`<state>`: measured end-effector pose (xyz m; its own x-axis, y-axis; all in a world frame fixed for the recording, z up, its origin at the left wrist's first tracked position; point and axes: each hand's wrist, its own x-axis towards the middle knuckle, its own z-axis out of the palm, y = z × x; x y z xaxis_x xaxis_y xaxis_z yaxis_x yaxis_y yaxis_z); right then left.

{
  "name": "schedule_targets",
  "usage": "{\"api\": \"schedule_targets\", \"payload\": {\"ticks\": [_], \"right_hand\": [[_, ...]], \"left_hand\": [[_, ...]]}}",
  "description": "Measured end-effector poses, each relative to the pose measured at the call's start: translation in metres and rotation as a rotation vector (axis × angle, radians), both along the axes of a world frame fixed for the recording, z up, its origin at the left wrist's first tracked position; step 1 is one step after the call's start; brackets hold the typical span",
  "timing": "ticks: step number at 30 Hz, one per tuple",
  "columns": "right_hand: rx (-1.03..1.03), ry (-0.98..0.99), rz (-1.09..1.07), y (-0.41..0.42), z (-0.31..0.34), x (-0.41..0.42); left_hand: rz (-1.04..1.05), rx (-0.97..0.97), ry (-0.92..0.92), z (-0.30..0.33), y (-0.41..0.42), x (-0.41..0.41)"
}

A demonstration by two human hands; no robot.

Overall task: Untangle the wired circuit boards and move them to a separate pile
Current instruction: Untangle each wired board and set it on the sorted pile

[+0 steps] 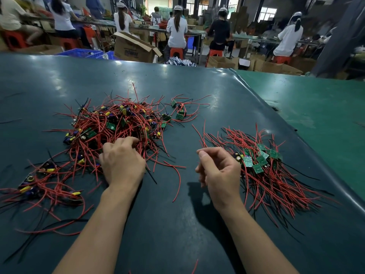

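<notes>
A big tangled heap of small green circuit boards with red and black wires (116, 125) lies left of centre on the dark mat. My left hand (121, 161) rests on the heap's near edge, fingers curled down into the wires. To the right lies a sorted pile of boards (260, 161) with their wires combed toward me. My right hand (219, 171) hovers just left of that pile, fingers loosely curled, nothing visibly held. A few separate boards (179, 113) sit behind the heap, and more wired boards (39, 186) trail off at the near left.
The dark mat (177, 214) covers the table and ends at a raised seam on the right, beside a green surface (316, 107). Beyond the far edge stand cardboard boxes (134, 48), blue crates and several seated people at other benches.
</notes>
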<state>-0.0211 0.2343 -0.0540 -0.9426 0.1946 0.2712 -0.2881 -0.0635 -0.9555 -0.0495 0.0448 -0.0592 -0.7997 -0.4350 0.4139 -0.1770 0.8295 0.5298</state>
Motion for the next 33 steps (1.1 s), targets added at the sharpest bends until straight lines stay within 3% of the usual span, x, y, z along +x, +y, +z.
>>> {"api": "schedule_targets", "payload": {"ticks": [6, 9, 15, 19, 21, 24, 29, 33], "right_hand": [[0.122, 0.038, 0.067, -0.005, -0.003, 0.002], [0.119, 0.035, 0.061, -0.003, -0.003, 0.001], [0.13, -0.001, 0.096, -0.003, -0.001, 0.002], [0.003, -0.199, 0.453, -0.009, 0.004, 0.005], [-0.169, -0.259, 0.576, -0.01, 0.008, 0.004], [-0.346, -0.242, 0.544, -0.005, 0.01, 0.002], [-0.31, -0.21, 0.376, 0.003, 0.012, -0.003], [-0.397, -0.206, 0.331, 0.007, 0.015, -0.004]], "left_hand": [[0.041, 0.036, -0.06, 0.001, -0.001, 0.001], [0.079, 0.032, 0.025, 0.004, -0.001, 0.003], [0.109, -0.143, 0.586, 0.012, 0.002, 0.012], [-0.346, -0.215, 0.867, 0.011, 0.017, 0.017], [-0.555, -0.243, 0.88, 0.009, 0.035, 0.023], [-0.729, -0.26, 0.809, 0.004, 0.052, 0.023], [-0.792, -0.13, 0.774, 0.003, 0.051, 0.022], [-0.766, 0.008, 0.779, 0.003, 0.053, 0.031]]}}
